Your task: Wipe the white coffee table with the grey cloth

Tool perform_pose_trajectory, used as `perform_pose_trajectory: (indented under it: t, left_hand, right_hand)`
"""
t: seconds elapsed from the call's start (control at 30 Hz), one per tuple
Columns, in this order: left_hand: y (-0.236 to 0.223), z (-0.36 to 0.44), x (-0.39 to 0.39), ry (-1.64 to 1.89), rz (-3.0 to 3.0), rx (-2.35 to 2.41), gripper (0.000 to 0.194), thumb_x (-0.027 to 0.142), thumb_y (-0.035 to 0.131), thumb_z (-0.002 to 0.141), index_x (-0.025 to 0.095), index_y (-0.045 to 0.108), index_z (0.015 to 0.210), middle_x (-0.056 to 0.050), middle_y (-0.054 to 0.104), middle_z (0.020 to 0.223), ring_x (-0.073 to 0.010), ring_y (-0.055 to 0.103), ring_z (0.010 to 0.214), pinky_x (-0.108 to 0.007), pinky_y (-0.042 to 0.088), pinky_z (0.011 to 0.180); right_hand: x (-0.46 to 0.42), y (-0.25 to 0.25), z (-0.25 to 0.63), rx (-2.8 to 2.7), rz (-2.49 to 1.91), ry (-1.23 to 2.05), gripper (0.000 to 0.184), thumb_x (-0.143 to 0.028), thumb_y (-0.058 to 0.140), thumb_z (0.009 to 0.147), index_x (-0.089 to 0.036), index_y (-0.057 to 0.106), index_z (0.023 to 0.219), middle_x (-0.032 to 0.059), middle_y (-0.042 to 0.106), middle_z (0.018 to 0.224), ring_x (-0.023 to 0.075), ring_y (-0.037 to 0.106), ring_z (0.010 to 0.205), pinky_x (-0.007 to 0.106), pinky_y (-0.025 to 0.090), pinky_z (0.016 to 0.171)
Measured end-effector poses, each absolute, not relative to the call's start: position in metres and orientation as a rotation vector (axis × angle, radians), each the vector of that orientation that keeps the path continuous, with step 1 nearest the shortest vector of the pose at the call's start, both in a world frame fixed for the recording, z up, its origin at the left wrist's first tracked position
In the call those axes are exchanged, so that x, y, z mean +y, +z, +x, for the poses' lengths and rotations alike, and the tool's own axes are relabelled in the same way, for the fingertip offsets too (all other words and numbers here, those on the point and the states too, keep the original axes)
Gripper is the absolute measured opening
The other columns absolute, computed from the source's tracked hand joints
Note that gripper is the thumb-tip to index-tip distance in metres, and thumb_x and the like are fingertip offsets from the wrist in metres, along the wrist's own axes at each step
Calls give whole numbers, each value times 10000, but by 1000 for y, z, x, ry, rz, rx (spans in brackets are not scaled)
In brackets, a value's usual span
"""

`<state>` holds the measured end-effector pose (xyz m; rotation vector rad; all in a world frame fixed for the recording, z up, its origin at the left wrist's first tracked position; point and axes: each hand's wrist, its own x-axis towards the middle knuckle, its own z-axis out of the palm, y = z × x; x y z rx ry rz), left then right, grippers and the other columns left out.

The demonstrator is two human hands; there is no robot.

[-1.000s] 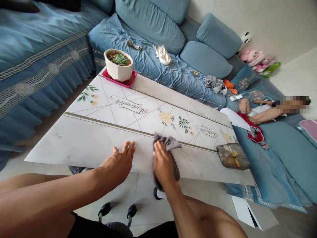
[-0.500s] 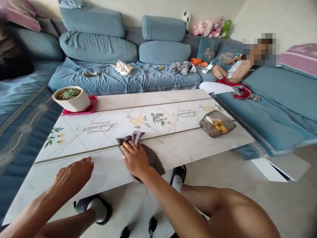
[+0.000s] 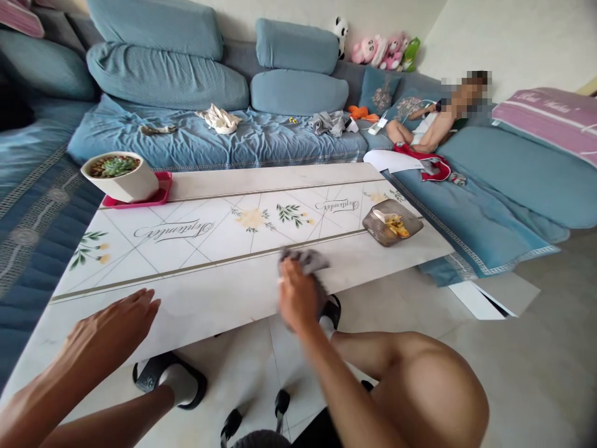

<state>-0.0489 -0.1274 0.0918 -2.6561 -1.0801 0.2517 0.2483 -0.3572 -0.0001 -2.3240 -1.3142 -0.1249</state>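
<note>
My right hand (image 3: 298,297) grips a dark grey cloth (image 3: 310,260) and presses it against the near side of the white coffee table (image 3: 219,298). The cloth bunches ahead of my fingers and spreads out to their right, partly hidden under the hand. My left hand (image 3: 112,325) is at the table's near left part, holding nothing, its fingers stretched forward. Beyond the cloth, to the right, sits a brownish see-through dish (image 3: 373,235) with yellow peels and a whitish scrap in it. A potted succulent (image 3: 122,180) stands on a pink tray (image 3: 163,194) at the far left corner.
A blue sofa (image 3: 196,146) wraps round the table's far side and both ends, with clothes (image 3: 219,118) strewn on it. A person (image 3: 424,127) reclines at its right corner. Below the near edge are my slippered feet (image 3: 180,379), with white boxes (image 3: 494,295) on the floor at right.
My right hand has slid the cloth to the right along the table's near edge. My left hand has stayed near the same spot, its fingers now straighter. The view has shifted slightly right.
</note>
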Motion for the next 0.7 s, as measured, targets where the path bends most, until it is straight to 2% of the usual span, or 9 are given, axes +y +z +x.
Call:
perform_pose_trajectory:
  t: [0.07, 0.1, 0.2, 0.3, 0.4, 0.47, 0.53, 0.6, 0.7]
  left_hand:
    - [90, -45, -128, 268, -2701, -1145, 669, 388, 150, 1199, 164, 711, 1488, -123, 806, 1373, -283, 822, 1055, -391, 618, 797]
    - [91, -42, -129, 284, -2731, -1148, 658, 373, 159, 1197, 148, 700, 1496, -138, 792, 1399, -290, 823, 1064, -399, 625, 812]
    - [96, -32, -135, 358, -2803, -1063, 635, 287, 168, 1185, 70, 698, 1460, -191, 793, 1368, -288, 836, 991, -380, 628, 814]
    - [105, -26, -141, 472, -2814, -1006, 671, 235, 104, 1179, 5, 678, 1441, -219, 813, 1275, -311, 842, 935, -398, 632, 806]
    - [107, -27, -139, 537, -2840, -975, 673, 221, 95, 1175, -9, 688, 1399, -261, 739, 1428, -361, 836, 1007, -476, 655, 840]
    - [104, -29, -134, 606, -2859, -934, 646, 200, 132, 1163, 12, 731, 1316, -276, 670, 1532, -372, 827, 1048, -498, 668, 850]
    - [97, -31, -127, 694, -2861, -894, 630, 194, 166, 1148, 46, 773, 1233, -282, 645, 1560, -378, 820, 1072, -497, 680, 832]
    - [91, -32, -123, 725, -2874, -891, 626, 217, 191, 1143, 71, 797, 1197, -300, 644, 1546, -394, 813, 1080, -513, 690, 825]
    - [87, -31, -121, 671, -2910, -957, 623, 270, 213, 1147, 69, 797, 1231, -334, 617, 1561, -421, 804, 1080, -559, 694, 839]
  right_hand:
    - [-314, -10, 165, -1526, -2141, -36, 524, -273, 433, 1149, -125, 525, 1644, 134, 566, 1700, 274, 488, 1583, 478, 517, 1198]
    - [-296, -14, 133, -1612, -2061, -24, 538, -310, 429, 1168, -125, 490, 1669, 129, 526, 1733, 290, 464, 1600, 520, 486, 1235]
    - [-274, -17, 100, -1752, -1925, -19, 541, -385, 404, 1199, -144, 488, 1676, 104, 481, 1766, 305, 436, 1621, 564, 452, 1263]
    - [-311, -17, 154, -1725, -1955, -56, 492, -373, 418, 1195, -175, 594, 1610, 85, 572, 1698, 289, 501, 1584, 489, 506, 1199]
    - [-378, -18, 256, -1507, -2120, -203, 457, -297, 415, 1171, -186, 695, 1516, 91, 673, 1597, 276, 554, 1549, 442, 490, 1221]
    - [-416, -19, 322, -1335, -2204, -348, 477, -303, 396, 1164, -142, 727, 1467, 140, 699, 1556, 294, 587, 1520, 458, 467, 1266]
    - [-434, -20, 365, -1121, -2281, -514, 499, -328, 398, 1152, -105, 753, 1423, 175, 725, 1507, 334, 637, 1466, 495, 491, 1252]
    - [-429, -20, 369, -954, -2332, -611, 512, -343, 399, 1145, -88, 773, 1385, 195, 742, 1472, 367, 669, 1421, 526, 522, 1219]
    - [-385, -21, 297, -1040, -2307, -494, 496, -309, 387, 1159, -91, 752, 1413, 198, 730, 1489, 352, 649, 1448, 506, 525, 1205]
